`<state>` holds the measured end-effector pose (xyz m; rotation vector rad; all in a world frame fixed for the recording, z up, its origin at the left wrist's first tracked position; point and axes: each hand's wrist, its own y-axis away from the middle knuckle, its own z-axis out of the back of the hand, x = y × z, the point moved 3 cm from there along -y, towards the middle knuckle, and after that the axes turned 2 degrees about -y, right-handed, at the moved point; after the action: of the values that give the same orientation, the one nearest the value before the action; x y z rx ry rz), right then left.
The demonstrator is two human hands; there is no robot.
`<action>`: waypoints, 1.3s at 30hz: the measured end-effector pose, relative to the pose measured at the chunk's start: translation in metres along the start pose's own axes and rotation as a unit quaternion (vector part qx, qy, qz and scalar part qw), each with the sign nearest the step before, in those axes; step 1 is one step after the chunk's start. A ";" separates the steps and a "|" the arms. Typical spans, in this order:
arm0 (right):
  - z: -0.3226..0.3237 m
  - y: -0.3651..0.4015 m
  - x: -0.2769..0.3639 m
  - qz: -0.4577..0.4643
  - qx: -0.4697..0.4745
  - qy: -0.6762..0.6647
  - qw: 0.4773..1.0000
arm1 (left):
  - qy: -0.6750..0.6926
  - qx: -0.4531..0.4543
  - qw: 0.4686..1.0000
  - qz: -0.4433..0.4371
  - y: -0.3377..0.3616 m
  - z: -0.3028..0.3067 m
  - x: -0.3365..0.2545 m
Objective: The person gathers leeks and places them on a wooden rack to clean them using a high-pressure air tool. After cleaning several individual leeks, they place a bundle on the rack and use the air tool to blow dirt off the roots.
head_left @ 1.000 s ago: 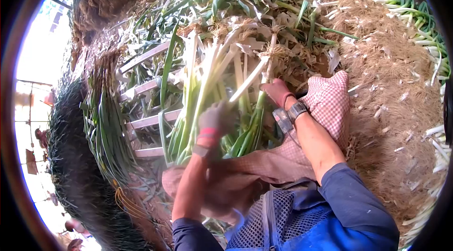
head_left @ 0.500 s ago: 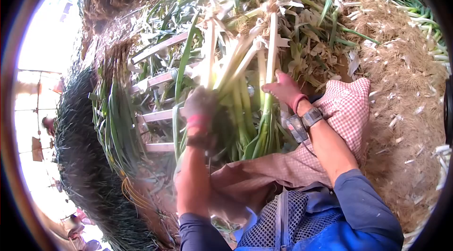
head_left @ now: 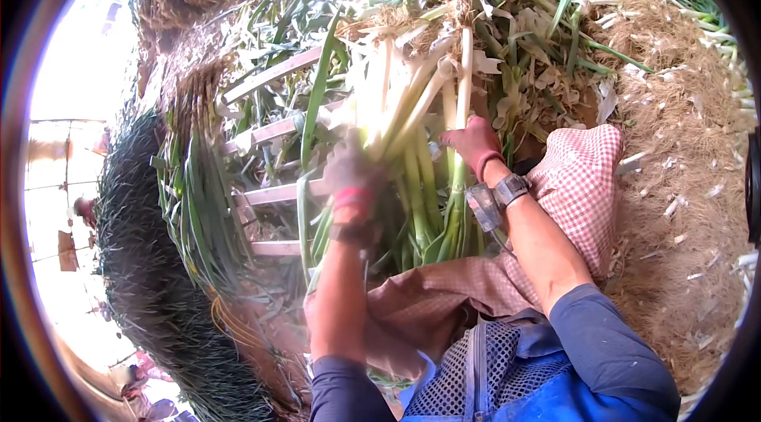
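Note:
In the head view, a loose bunch of green onions (head_left: 412,117) lies across my lap, white shafts and hairy roots pointing away and green leaves toward me. My right hand (head_left: 476,145), in a reddish glove, is closed round a thick white stalk (head_left: 465,69) at the bunch's right side. At the left side of the bunch, my gloved left hand (head_left: 349,164) is blurred. Its fingers seem wrapped round the shafts there, though their tips are hidden. The lower leaves reach the checked cloth (head_left: 575,164) over my legs.
Pale slats (head_left: 273,133) of a rack stand left of the bunch. A tied bundle of green onions (head_left: 194,184) leans beside it, with a dark leafy stack (head_left: 139,263) behind. Trimmed leaves (head_left: 507,26) pile up ahead. Cut roots (head_left: 674,152) cover the ground at right.
My left hand has moved slightly right and up, and the shafts beside it have shifted right. My right hand has moved slightly up along its stalk.

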<state>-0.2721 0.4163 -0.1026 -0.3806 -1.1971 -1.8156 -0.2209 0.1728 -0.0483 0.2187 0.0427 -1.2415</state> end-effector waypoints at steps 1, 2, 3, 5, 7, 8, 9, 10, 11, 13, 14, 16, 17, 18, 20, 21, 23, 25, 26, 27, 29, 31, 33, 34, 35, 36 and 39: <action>0.000 0.000 0.001 0.005 -0.003 0.011 1.000 | 0.001 0.000 1.000 0.000 -0.001 0.002 -0.001; 0.000 0.001 0.002 0.011 -0.004 0.020 1.000 | -0.002 0.003 1.000 0.004 -0.001 0.004 -0.001; -0.004 -0.002 0.000 0.010 -0.002 0.020 1.000 | -0.006 0.007 1.000 0.008 0.000 0.009 -0.002; -0.012 -0.012 -0.010 0.029 -0.005 -0.006 1.000 | -0.001 -0.006 0.999 0.037 -0.001 0.029 0.008; -0.014 -0.021 -0.023 0.048 0.047 -0.164 0.984 | 0.051 -0.089 0.992 0.079 -0.007 0.048 0.036; -0.016 -0.022 -0.025 0.067 0.098 -0.316 0.941 | 0.095 -0.155 0.979 0.095 -0.008 0.057 0.059; 0.001 -0.003 -0.010 -0.033 0.089 -0.363 0.927 | 0.169 -0.186 0.960 0.125 -0.007 0.070 0.079; 0.005 -0.011 -0.018 0.039 0.082 -0.342 0.935 | 0.242 -0.218 0.932 0.158 -0.003 0.085 0.099; 0.010 -0.010 -0.021 0.077 0.096 -0.400 0.908 | 0.308 -0.217 0.912 0.165 -0.001 0.092 0.117; 0.019 -0.016 -0.029 0.152 0.087 -0.422 0.890 | 0.434 -0.230 0.858 0.153 -0.002 0.095 0.152; 0.016 -0.034 -0.038 0.166 0.161 -0.456 0.860 | 0.432 -0.231 0.858 0.155 0.002 0.089 0.166; 0.016 -0.027 -0.026 0.078 0.212 -0.581 0.782 | 0.496 -0.191 0.835 0.142 0.001 0.082 0.169; 0.018 -0.024 -0.020 0.081 0.211 -0.580 0.782 | 0.499 -0.164 0.839 0.142 -0.004 0.077 0.169; 0.017 -0.015 -0.016 0.059 0.207 -0.574 0.790 | 0.521 -0.157 0.829 0.125 -0.006 0.074 0.158; 0.013 0.006 -0.003 0.066 0.217 -0.581 0.782 | 0.492 -0.106 0.861 0.072 -0.014 0.072 0.135; 0.015 0.009 -0.002 0.078 0.245 -0.582 0.771 | 0.509 -0.074 0.856 0.061 -0.014 0.073 0.112; 0.017 0.017 0.007 0.092 0.277 -0.579 0.762 | 0.498 -0.022 0.865 0.051 -0.017 0.071 0.069; 0.018 0.026 0.017 0.069 0.187 -0.474 0.858 | 0.466 0.039 0.884 0.009 -0.022 0.061 0.042; 0.011 0.022 0.013 0.069 0.186 -0.473 0.858 | 0.468 0.079 0.880 -0.004 -0.020 0.062 0.023; 0.004 0.015 0.007 0.146 0.169 -0.456 0.861 | 0.455 0.123 0.882 -0.006 -0.023 0.054 0.014; -0.002 0.011 0.007 0.109 0.220 -0.537 0.807 | 0.440 0.168 0.882 -0.008 -0.030 0.039 0.008; 0.007 0.026 0.024 0.068 0.261 -0.540 0.797 | 0.486 0.161 0.858 -0.040 -0.035 0.026 0.009; -0.002 0.019 0.020 0.056 0.317 -0.559 0.764 | 0.474 0.165 0.864 -0.036 -0.033 0.019 0.007; -0.004 0.020 0.020 0.059 0.316 -0.559 0.764 | 0.464 0.170 0.869 -0.030 -0.032 0.018 0.006; -0.004 0.022 0.019 0.073 0.289 -0.519 0.801 | 0.455 0.207 0.866 -0.018 -0.031 0.018 0.007; -0.005 0.023 0.019 0.088 0.260 -0.476 0.835 | 0.456 0.206 0.866 -0.020 -0.028 0.021 0.004; -0.011 0.022 0.023 0.224 0.222 -0.429 0.847 | 0.483 0.189 0.855 -0.022 -0.007 0.033 -0.004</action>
<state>-0.2646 0.3926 -0.0807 -1.1632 -1.8752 -0.8912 -0.2316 0.1681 -0.0168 1.1818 0.6825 -1.0633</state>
